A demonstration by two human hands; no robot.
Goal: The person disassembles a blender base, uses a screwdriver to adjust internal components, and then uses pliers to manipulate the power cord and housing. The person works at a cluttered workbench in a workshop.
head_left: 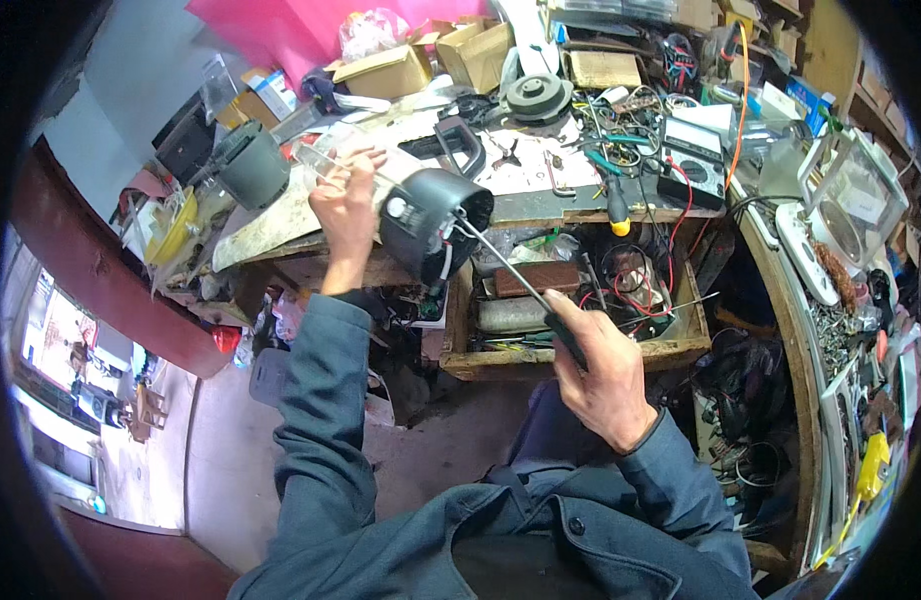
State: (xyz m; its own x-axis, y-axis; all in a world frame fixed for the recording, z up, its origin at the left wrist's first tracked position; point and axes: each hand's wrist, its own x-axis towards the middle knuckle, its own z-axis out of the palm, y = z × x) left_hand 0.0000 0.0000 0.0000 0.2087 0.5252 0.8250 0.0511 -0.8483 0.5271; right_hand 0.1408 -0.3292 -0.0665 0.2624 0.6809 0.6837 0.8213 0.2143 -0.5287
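Crowded with cartons, loose cables and tools, your tabletop [571, 207] sits above a pulled-out wooden drawer [581, 361] full of odds and ends. From here, the dark-handled screwdriver [513, 269] could slip and nick the thin wires [447, 250] by the housing's mouth, if you push at that slant. Your black cylindrical housing [418, 215] might also roll or drop toward the drawer, since it hangs at the tabletop's front edge and seems steadied from one side only. It lies between your hands, just right of the left one and up and left of the right one. Your left hand [349, 195] has its fingers curled around a clear plastic piece [314, 160], apparently joined to the housing. Your right hand [603, 372] is closed firmly round the screwdriver's handle; whether the tip touches anything, you can't tell.
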